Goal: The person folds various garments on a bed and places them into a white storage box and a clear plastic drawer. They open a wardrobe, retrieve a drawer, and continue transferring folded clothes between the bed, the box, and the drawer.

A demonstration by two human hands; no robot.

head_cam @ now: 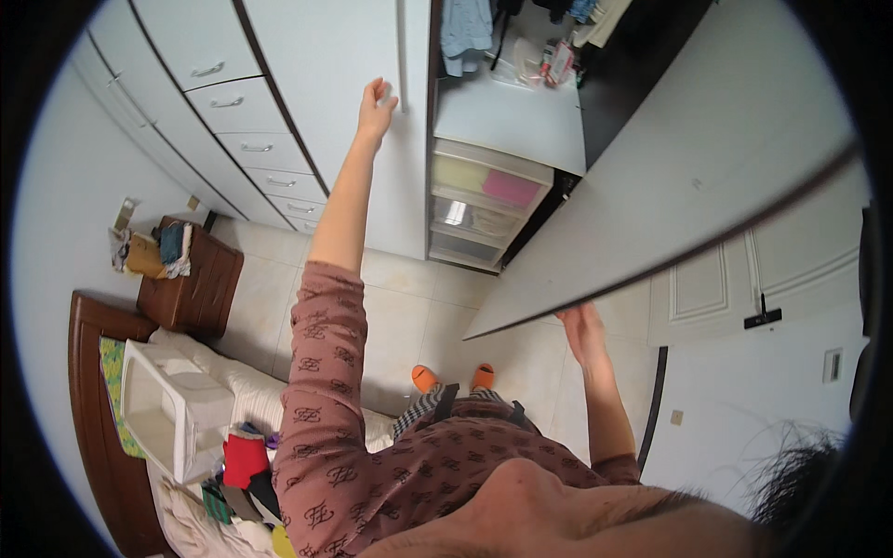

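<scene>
My left hand point(377, 110) is raised before a closed white wardrobe door point(342, 84), beside its long vertical handle point(401, 56). Its fingers are curled, and whether they touch the handle is unclear. On the right, my right hand point(583, 331) is at the outer edge of an open white wardrobe door point(628, 188), its fingertips partly hidden behind the panel. Inside the open section, hanging clothes point(466, 35) and plastic-wrapped items point(523, 66) are above a white shelf point(509, 118). Translucent plastic drawers point(488, 181) stand below it.
White built-in drawers point(257, 148) line the left side. A brown wooden nightstand point(202, 286) bears folded cloths. On the bed lie a white plastic bin point(178, 411) and a red garment point(244, 460). A panelled white door point(704, 286) is at the right.
</scene>
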